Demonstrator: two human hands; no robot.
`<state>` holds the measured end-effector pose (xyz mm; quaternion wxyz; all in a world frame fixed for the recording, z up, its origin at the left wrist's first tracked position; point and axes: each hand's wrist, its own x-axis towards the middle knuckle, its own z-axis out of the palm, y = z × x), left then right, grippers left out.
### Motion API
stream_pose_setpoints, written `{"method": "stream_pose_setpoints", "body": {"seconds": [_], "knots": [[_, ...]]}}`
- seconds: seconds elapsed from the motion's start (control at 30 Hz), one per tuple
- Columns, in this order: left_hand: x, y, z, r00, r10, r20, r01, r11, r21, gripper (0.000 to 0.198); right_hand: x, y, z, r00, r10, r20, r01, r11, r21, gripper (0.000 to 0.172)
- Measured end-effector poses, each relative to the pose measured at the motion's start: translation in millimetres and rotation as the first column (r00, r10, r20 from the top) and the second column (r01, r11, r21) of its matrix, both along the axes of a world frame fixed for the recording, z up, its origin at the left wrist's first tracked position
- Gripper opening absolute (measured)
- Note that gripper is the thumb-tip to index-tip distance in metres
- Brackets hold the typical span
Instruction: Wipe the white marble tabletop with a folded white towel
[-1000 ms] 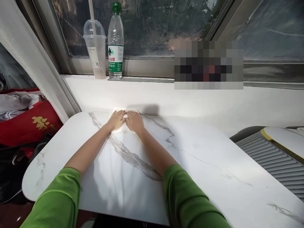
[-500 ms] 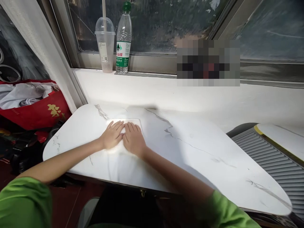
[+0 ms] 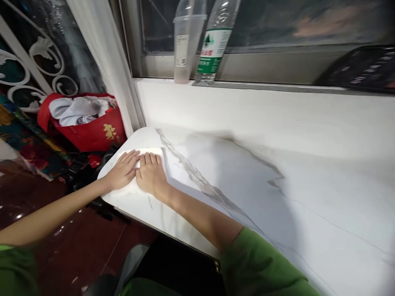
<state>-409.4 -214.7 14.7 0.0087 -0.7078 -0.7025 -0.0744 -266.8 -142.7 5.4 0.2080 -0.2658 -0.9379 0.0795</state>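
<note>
I have both arms reaching forward, left hand (image 3: 124, 170) and right hand (image 3: 151, 173) palm-down side by side, fingers laid out straight; the white cloth (image 3: 132, 187) lies under both, on the table's (image 3: 247, 189) left end.

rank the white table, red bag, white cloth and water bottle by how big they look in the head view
1. White table
2. Red bag
Unsure: white cloth and water bottle; the left hand and right hand cover part of the cloth, and the frame cuts off the bottle
</note>
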Motion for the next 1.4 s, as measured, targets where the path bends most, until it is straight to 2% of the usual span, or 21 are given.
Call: {"method": "stream_pose_setpoints", "body": {"seconds": [0.1,0.23,0.4,0.53,0.73,0.9,1.0,1.23,1.33,1.4], "knots": [[-25,29,0.9,0.999,0.048,-0.009,-0.048,0.999,-0.023,0.054,-31,27,-0.8,1.000,-0.005,-0.009,0.005,1.000,-0.019,0.050],[-40,86,2.8,0.996,0.090,-0.015,-0.090,0.994,-0.057,0.054,-57,77,-3.9,0.997,-0.071,0.000,0.071,0.997,-0.031,0.044],[-38,147,3.7,0.999,0.051,-0.008,-0.051,0.995,-0.090,0.053,-62,132,-14.5,0.981,-0.191,-0.022,0.191,0.982,-0.007,0.039],[-34,164,-1.2,0.999,0.037,-0.016,-0.038,0.996,-0.083,0.051,-56,148,-24.2,0.974,-0.213,-0.075,0.215,0.977,0.017,0.037],[-20,152,-7.2,0.999,0.022,-0.031,-0.024,0.998,-0.051,0.051,-36,136,-27.8,0.978,-0.186,-0.100,0.191,0.981,0.044,0.036],[11,130,-8.1,1.000,-0.020,-0.017,0.019,0.998,-0.056,0.051,1,113,-27.2,0.981,-0.165,-0.103,0.175,0.980,0.094,0.038],[39,105,-9.4,0.999,-0.036,-0.025,0.036,0.999,-0.023,0.049,32,93,-28.7,0.985,-0.128,-0.114,0.144,0.978,0.149,0.038],[116,26,-13.6,0.997,-0.058,-0.041,0.058,0.998,0.010,0.053,112,27,-36.0,0.983,-0.030,-0.183,0.075,0.968,0.241,0.042],[133,10,-13.9,0.994,-0.104,-0.026,0.105,0.993,0.045,0.050,133,8,-33.8,0.981,0.013,-0.195,0.036,0.969,0.244,0.040],[135,13,-12.7,0.990,-0.140,0.008,0.139,0.989,0.050,0.047,137,9,-30.6,0.982,0.022,-0.186,0.017,0.979,0.205,0.036]]}}
